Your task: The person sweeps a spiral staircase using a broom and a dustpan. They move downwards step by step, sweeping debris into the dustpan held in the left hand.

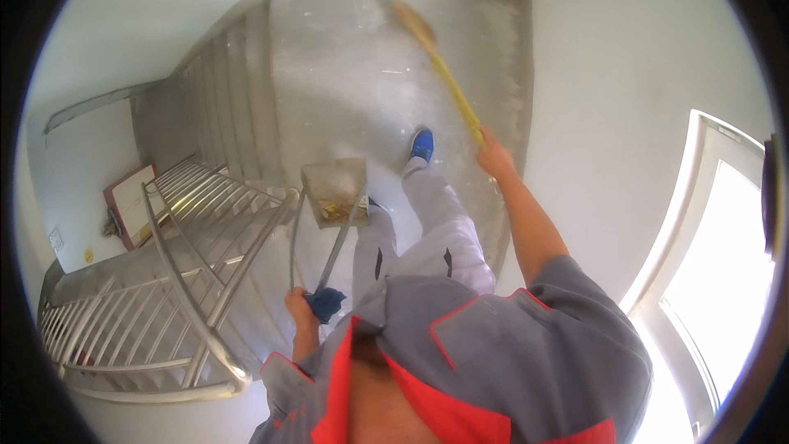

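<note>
My right hand [495, 155] grips the yellow handle of a broom [455, 86], which reaches away from me over the concrete landing. The broom's head [414, 21] is blurred near the far side of the floor. Low on the left, my left hand [302, 308] holds the long metal handle of a dustpan [336, 182] together with a dark blue cloth [325, 304]. Yellowish litter [339, 211] lies inside the pan, beside my left leg. My right foot, in a blue shoe [422, 145], stands on the landing.
Stairs [231, 98] descend along the left, next to a stainless steel railing [222, 296]. White walls [592, 92] bound the landing, and a bright window [715, 283] is at the right. A framed board [132, 203] leans by a lower wall. Small pale specks dot the floor [345, 74].
</note>
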Action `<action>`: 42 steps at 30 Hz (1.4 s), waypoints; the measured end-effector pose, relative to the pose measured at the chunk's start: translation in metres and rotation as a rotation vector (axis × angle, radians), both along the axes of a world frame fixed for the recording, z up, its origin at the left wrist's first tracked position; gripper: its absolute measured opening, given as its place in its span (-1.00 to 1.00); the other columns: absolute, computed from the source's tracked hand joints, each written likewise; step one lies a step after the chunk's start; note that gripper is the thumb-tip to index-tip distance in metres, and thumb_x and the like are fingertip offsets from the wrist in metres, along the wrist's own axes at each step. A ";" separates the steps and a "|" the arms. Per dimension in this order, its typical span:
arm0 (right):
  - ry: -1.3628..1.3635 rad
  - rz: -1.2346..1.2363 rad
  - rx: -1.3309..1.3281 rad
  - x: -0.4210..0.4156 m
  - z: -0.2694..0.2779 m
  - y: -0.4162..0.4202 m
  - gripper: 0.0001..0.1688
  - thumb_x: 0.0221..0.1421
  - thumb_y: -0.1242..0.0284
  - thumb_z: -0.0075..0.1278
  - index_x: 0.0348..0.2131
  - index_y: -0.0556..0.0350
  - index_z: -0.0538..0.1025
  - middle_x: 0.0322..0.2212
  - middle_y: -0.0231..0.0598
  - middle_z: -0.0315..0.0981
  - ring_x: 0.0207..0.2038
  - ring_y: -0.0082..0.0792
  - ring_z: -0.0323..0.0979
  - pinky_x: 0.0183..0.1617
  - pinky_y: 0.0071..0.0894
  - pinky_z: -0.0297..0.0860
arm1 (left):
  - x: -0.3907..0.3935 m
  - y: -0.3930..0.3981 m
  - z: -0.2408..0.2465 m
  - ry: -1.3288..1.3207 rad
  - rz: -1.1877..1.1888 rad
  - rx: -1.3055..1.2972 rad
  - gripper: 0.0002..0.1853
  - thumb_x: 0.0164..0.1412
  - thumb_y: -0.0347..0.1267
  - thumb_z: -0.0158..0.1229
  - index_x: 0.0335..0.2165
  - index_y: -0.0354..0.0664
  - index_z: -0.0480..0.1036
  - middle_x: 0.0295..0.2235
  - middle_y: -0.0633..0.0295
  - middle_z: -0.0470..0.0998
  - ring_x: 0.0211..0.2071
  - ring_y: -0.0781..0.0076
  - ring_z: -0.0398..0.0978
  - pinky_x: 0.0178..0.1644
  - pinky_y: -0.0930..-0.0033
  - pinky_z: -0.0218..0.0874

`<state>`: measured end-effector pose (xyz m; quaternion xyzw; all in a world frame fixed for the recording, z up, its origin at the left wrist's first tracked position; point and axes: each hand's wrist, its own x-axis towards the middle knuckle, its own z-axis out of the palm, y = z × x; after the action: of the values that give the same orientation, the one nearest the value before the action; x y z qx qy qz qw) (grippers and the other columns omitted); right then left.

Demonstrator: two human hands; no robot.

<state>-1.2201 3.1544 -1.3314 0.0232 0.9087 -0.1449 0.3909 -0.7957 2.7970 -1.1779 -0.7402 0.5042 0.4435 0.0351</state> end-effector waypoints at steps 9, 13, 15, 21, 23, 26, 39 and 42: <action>0.043 0.870 0.009 0.068 -0.077 0.078 -0.79 -0.32 0.41 0.09 -0.49 -0.04 0.56 -0.59 -0.13 0.50 -0.50 -0.21 0.48 -0.36 -0.23 0.40 | 0.015 -0.025 -0.017 0.061 -0.015 0.067 -0.88 -0.13 -0.40 -0.03 -0.58 -0.25 0.27 -0.63 0.20 0.27 -0.61 0.36 0.26 -0.51 0.32 0.11; -0.086 0.219 -0.183 0.099 -0.099 -0.037 -0.79 -0.31 0.48 0.05 -0.48 -0.01 0.53 -0.66 -0.15 0.45 -0.57 -0.22 0.44 -0.47 -0.28 0.37 | 0.008 -0.021 -0.003 0.047 -0.068 -0.005 -0.89 -0.16 -0.42 -0.04 -0.58 -0.24 0.26 -0.63 0.22 0.25 -0.60 0.36 0.24 -0.50 0.33 0.10; -0.207 -0.288 -0.308 0.098 -0.086 -0.094 -0.69 -0.22 0.55 -0.01 -0.33 0.07 0.46 -0.70 -0.18 0.40 -0.66 -0.29 0.38 -0.62 -0.32 0.31 | 0.003 -0.019 0.003 0.065 0.104 0.027 -0.89 -0.17 -0.42 -0.05 -0.57 -0.24 0.25 -0.63 0.22 0.24 -0.60 0.36 0.23 -0.49 0.34 0.09; -0.406 -0.420 -0.548 0.046 -0.053 -0.154 -0.65 -0.13 0.52 -0.02 -0.24 0.14 0.34 -0.71 -0.19 0.38 -0.69 -0.30 0.40 -0.69 -0.28 0.30 | 0.015 -0.026 0.017 0.038 -0.052 -0.016 -0.89 -0.15 -0.42 -0.05 -0.56 -0.24 0.25 -0.62 0.22 0.24 -0.59 0.37 0.22 -0.49 0.33 0.10; -0.377 -0.441 -0.543 0.042 -0.030 -0.152 -0.65 -0.12 0.54 0.00 -0.24 0.13 0.34 -0.72 -0.24 0.35 -0.73 -0.36 0.34 -0.73 -0.30 0.25 | 0.034 -0.024 0.017 0.030 -0.070 -0.031 -0.89 -0.15 -0.42 -0.05 -0.57 -0.24 0.24 -0.62 0.22 0.24 -0.59 0.37 0.23 -0.49 0.33 0.10; -0.335 -0.544 -0.598 0.059 0.003 -0.129 -0.67 -0.10 0.60 -0.02 -0.24 0.12 0.34 -0.73 -0.30 0.30 -0.77 -0.45 0.25 -0.77 -0.34 0.18 | 0.059 -0.023 0.008 0.038 -0.044 -0.033 -0.89 -0.15 -0.42 -0.04 -0.57 -0.24 0.25 -0.63 0.22 0.25 -0.59 0.37 0.24 -0.49 0.34 0.10; -0.663 -0.794 -0.611 0.143 0.004 -0.211 -0.81 -0.04 0.62 -0.12 -0.37 0.03 0.25 -0.75 -0.37 0.15 -0.77 -0.53 0.16 -0.81 -0.46 0.07 | 0.138 -0.016 -0.003 0.061 0.177 -0.045 -0.90 -0.15 -0.42 0.00 -0.60 -0.23 0.27 -0.63 0.24 0.26 -0.59 0.39 0.25 -0.49 0.33 0.10; -0.618 -0.773 -0.651 0.129 0.001 -0.239 -0.82 -0.03 0.58 -0.09 -0.36 0.04 0.26 -0.73 -0.35 0.18 -0.77 -0.50 0.19 -0.79 -0.44 0.11 | 0.150 -0.012 -0.001 0.019 0.079 -0.077 -0.88 -0.15 -0.42 0.00 -0.58 -0.26 0.27 -0.62 0.24 0.25 -0.58 0.39 0.23 -0.49 0.34 0.09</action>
<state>-1.0908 2.9152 -1.3302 0.2725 0.5873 -0.5347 0.5431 -0.6461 2.7848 -1.1788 -0.7560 0.4914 0.4321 -0.0157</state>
